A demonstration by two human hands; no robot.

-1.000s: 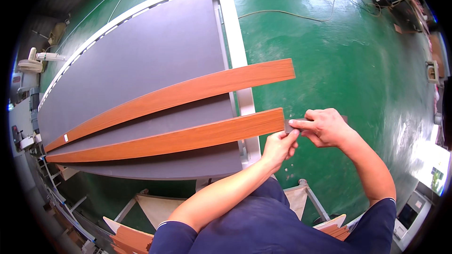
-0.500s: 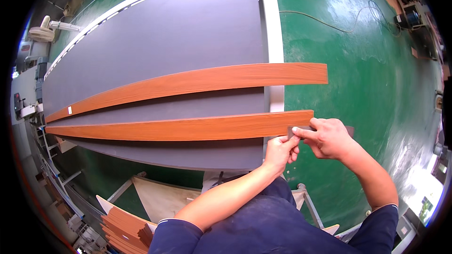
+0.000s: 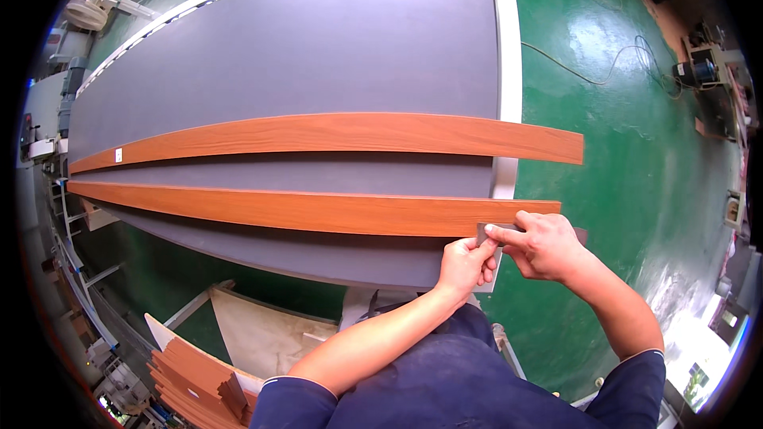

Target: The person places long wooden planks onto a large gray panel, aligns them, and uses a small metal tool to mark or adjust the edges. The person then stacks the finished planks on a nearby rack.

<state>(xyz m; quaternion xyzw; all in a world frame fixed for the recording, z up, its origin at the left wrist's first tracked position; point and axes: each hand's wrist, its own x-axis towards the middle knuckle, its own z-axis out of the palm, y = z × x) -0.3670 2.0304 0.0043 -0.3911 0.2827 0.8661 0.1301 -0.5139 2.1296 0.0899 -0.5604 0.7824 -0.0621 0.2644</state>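
A flat, grey-brown strip (image 3: pixel 482 232) runs along the near edge of the closer wood-grain board (image 3: pixel 358 214), close to its right end. Its exact kind does not show. My right hand (image 3: pixel 544 246) is closed over the strip, thumb pointing left, knuckles beside the board's edge. My left hand (image 3: pixel 466 268) pinches near the strip's left end, fingers curled below the right thumb. Behind lies a second long wood-grain board (image 3: pixel 350 133), with a small white label near its left end. Both boards stick out past the table's right side.
The boards rest on a large grey tabletop (image 3: pixel 318 48) with a white border (image 3: pixel 507 56). At lower left, several reddish-brown strips (image 3: pixel 195 381) are stacked by a pale panel (image 3: pixel 266 330). A cable (image 3: pixel 568 67) crosses the green floor (image 3: pixel 628 159).
Relative to the closer board, both hands and the strip have shifted left along its near edge. The view has moved, so the boards and table appear farther right. The grip looks the same.
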